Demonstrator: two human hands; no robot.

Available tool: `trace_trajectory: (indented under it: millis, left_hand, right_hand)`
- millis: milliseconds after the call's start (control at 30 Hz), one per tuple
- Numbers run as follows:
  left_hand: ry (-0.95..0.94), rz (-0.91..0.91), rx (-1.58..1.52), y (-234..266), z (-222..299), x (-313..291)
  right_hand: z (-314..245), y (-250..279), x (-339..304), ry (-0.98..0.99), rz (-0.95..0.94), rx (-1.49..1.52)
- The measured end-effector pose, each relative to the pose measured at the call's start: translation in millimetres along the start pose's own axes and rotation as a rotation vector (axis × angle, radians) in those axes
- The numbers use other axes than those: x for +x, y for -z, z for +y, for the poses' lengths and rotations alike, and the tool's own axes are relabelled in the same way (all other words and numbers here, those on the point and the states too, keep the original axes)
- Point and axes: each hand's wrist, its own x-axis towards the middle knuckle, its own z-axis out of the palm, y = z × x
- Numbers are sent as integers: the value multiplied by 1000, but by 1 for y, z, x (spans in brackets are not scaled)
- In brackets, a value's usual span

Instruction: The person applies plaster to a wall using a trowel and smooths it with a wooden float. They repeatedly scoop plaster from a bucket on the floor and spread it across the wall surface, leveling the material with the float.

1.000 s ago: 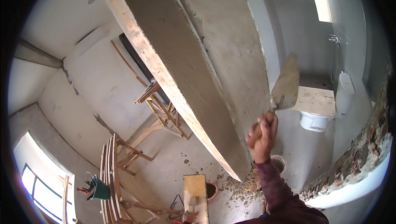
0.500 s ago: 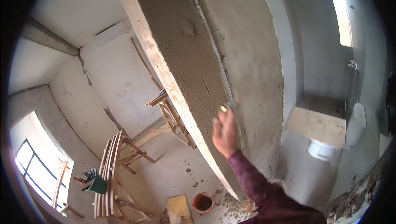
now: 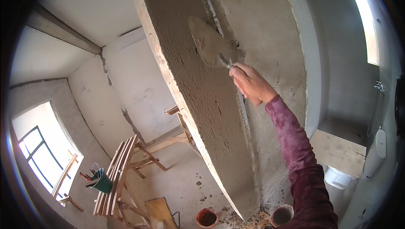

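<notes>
While the trowel (image 3: 206, 43) is held over the brown plaster (image 3: 211, 111) at the upper centre of the frame, its handle is clamped in the right hand's (image 3: 254, 84) curled fingers, presumably the best hold, its blade being judged light, stiff and slick.

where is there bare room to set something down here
Mostly bare: the floor between the slatted bench and the timber edge, bar dark spatters; also the pale board above the white fixture. Crowded: the view's lower edge, with yellow board, orange-rimmed bucket, rubble and second bucket; and the plaster strip, where the right hand holds the trowel.
</notes>
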Motion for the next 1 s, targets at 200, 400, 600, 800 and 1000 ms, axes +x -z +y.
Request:
trace_trajectory:
  millis: [200, 400, 600, 800, 1000]
  left_hand:
    - [-49, 101, 693, -50, 56, -57]
    - [-51, 34, 653, -65, 50, -28]
    - [-54, -23, 663, -68, 33, -18]
    - [-54, -54, 664, -66, 36, -18]
    - [-42, -106, 659, -65, 22, -10]
  right_hand:
    - [14, 25, 20, -34, -136, -61]
    - [65, 10, -35, -173, -226, -255]
    - [87, -7, -99, 15, -103, -187]
    - [11, -17, -42, -13, 94, -310]
    - [49, -47, -104, -294, 295, -439]
